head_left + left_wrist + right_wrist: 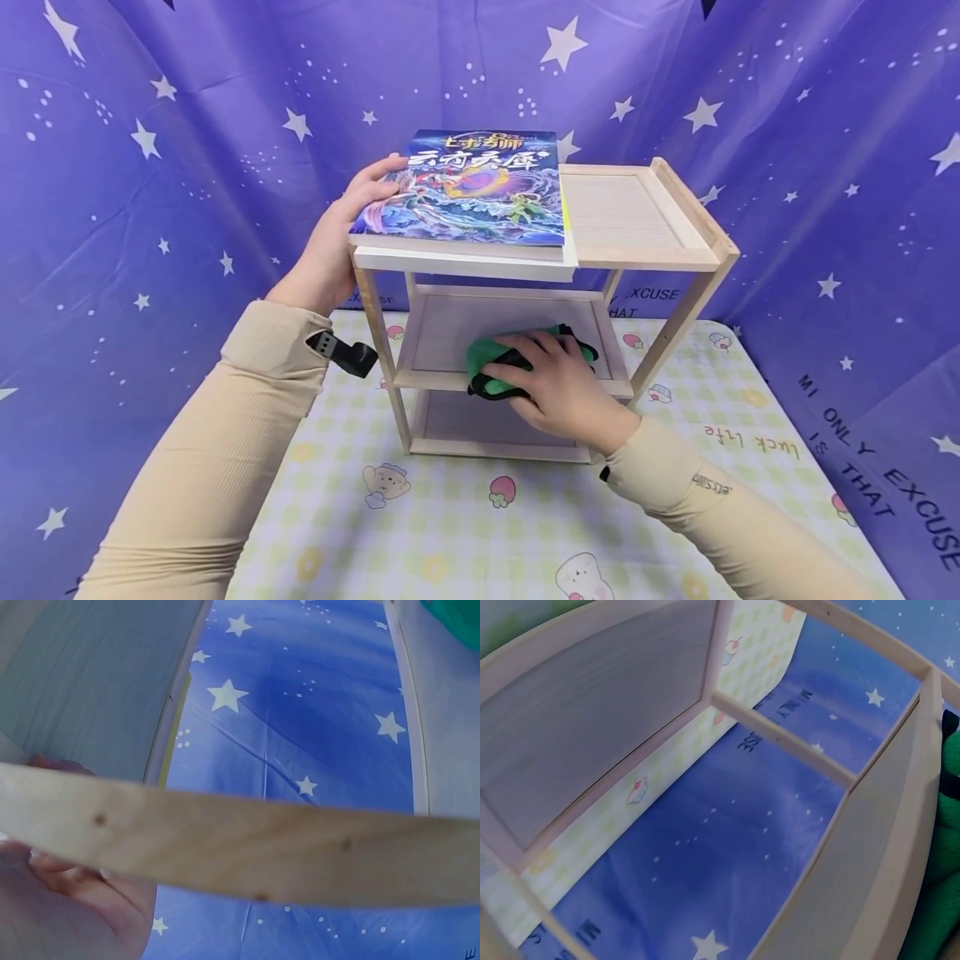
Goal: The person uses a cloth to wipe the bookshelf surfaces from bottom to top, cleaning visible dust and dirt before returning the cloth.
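Note:
A small three-tier wooden shelf rack (678, 333) stands on the table. My left hand (341, 221) grips the left end of its top tier, with fingertips against the edge of a blue illustrated book (465, 200). In the left wrist view, the fingers (64, 762) show partly behind a wooden side bar (225, 836). My right hand (562, 383) holds a bunched green cloth (483, 354) with black edging against the front of the middle tier. Its palm side is hidden. The right wrist view catches only part of the cloth (949, 847) at its right edge.
Beneath the blue book lies another book with a white page edge (465, 262). A checked tablecloth (435, 525) with cartoon prints covers the table. Purple star-patterned curtains (225, 92) hang behind and at both sides. A black strap (345, 354) sits at the left cuff.

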Available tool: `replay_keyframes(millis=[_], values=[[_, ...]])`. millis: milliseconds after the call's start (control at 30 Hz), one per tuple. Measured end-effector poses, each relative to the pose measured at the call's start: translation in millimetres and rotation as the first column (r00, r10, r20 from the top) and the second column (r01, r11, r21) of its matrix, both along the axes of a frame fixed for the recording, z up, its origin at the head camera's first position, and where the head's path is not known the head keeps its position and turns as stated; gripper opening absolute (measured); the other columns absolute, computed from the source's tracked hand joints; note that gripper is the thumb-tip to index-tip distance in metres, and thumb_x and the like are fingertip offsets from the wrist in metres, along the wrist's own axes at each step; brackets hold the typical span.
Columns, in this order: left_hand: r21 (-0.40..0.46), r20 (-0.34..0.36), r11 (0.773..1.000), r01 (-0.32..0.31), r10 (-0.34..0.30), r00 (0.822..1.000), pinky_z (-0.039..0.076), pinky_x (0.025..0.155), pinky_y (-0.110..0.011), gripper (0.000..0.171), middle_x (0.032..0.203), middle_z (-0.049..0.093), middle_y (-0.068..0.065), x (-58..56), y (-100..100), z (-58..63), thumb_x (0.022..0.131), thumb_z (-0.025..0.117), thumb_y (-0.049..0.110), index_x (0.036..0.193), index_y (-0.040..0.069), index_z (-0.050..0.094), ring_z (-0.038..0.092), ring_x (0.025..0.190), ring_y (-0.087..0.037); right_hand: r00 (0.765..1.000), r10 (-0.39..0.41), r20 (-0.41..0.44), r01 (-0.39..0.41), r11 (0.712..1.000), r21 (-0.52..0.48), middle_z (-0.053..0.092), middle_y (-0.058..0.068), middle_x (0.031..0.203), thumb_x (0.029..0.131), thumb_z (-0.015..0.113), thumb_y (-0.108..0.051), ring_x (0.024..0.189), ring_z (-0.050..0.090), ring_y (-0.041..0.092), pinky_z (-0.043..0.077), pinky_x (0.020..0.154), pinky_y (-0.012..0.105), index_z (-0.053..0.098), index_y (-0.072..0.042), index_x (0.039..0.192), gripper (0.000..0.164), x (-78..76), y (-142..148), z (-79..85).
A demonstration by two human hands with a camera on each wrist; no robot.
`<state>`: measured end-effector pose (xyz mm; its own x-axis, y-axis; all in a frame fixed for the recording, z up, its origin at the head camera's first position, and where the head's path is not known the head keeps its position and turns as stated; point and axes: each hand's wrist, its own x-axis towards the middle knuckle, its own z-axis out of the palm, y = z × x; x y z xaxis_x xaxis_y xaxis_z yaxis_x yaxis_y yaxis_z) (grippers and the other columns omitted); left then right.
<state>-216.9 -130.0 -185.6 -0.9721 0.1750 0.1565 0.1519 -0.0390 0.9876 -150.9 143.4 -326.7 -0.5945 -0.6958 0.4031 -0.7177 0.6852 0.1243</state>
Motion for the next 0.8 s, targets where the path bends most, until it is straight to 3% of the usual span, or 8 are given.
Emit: replay_keyframes(millis=[200,467,800], values=[[0.001,0.004,1.000,0.001,-0.001,1.000,0.020,0.120,-0.040,0.049,0.161,0.020,0.021,0.0,0,-0.2,0.097,0.048,0.031,0.146,0.034,0.046,0.020,0.148,-0.014,1.000,-0.010,0.007,0.010,0.999,-0.037,0.057,0.013,0.136,0.091,0.063,-0.027,0.118,0.055,0.039,0.045,0.087,0.066,0.068,-0.027,0.127,0.037,2.4,16,-0.2],[-0.003,0.008,1.000,0.005,-0.005,1.000,0.022,0.119,-0.041,0.051,0.161,0.019,0.020,0.7,0,0.9,0.097,0.048,0.033,0.147,0.034,0.044,0.024,0.147,-0.017,0.995,-0.094,0.040,0.095,0.995,-0.021,0.056,0.010,0.138,0.091,0.063,-0.032,0.122,0.052,0.037,0.042,0.093,0.064,0.069,-0.030,0.125,0.034,7.1,29,2.3],[-0.007,0.010,1.000,0.002,-0.002,1.000,0.022,0.120,-0.042,0.051,0.161,0.020,0.021,0.6,-1,0.4,0.097,0.048,0.032,0.148,0.034,0.044,0.022,0.147,-0.017,0.995,-0.098,0.009,0.098,0.994,-0.045,0.058,0.011,0.135,0.089,0.066,-0.031,0.120,0.053,0.037,0.041,0.091,0.064,0.069,-0.029,0.122,0.033,8.4,43,-1.0]])
